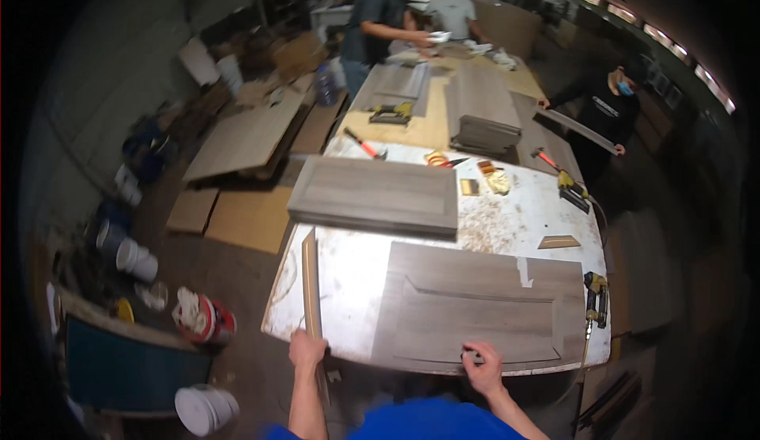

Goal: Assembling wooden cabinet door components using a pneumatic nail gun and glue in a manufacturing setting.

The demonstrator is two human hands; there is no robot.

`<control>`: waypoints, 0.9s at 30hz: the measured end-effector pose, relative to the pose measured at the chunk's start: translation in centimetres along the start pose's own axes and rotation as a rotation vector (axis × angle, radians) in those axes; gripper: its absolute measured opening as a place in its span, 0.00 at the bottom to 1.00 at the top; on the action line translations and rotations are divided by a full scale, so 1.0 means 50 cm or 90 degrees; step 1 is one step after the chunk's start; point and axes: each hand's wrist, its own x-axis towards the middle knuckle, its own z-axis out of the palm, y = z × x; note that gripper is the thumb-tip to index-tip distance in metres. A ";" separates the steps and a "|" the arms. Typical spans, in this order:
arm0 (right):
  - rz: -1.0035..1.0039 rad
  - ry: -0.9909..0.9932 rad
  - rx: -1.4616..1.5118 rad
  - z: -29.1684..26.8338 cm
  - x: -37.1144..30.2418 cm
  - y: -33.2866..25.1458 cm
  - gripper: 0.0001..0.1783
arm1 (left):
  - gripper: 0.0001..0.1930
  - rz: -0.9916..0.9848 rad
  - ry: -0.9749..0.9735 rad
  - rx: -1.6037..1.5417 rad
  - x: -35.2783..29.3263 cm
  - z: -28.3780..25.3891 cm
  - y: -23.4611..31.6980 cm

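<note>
My left hand (307,349) is closed round a long wooden moulding strip (310,282), tan with a mitred far end, at the table's left front. The strip lies partly on the white worktable (340,313) and runs back past its front edge. My right hand (484,367) is at the front edge of a grey wood-grain cabinet door panel (475,325), fingers curled together. Something small and dark shows at its fingertips, too small to name. The panel lies flat with a raised inner border and a pale torn patch (524,272) near its far edge.
Behind lies a stack of grey doors (372,195). A short moulding piece (559,242) and a nail gun (596,299) are at right; another nail gun (571,191) is farther back. Buckets (206,408) stand on the floor at left. A masked co-worker (606,108) holds a strip.
</note>
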 end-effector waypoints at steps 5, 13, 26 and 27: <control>0.179 -0.012 0.105 -0.015 -0.039 0.008 0.16 | 0.32 0.315 -0.123 -0.108 -0.047 -0.028 0.026; 0.171 -0.179 0.463 -0.058 0.023 0.013 0.38 | 0.30 0.779 -0.548 0.035 -0.257 -0.033 0.291; 0.100 -0.069 0.545 -0.228 0.114 -0.080 0.46 | 0.26 0.895 -0.594 -0.432 -0.418 0.026 0.517; 0.061 -0.006 0.426 -0.244 0.123 -0.088 0.39 | 0.25 1.001 -0.462 -0.406 -0.427 0.016 0.525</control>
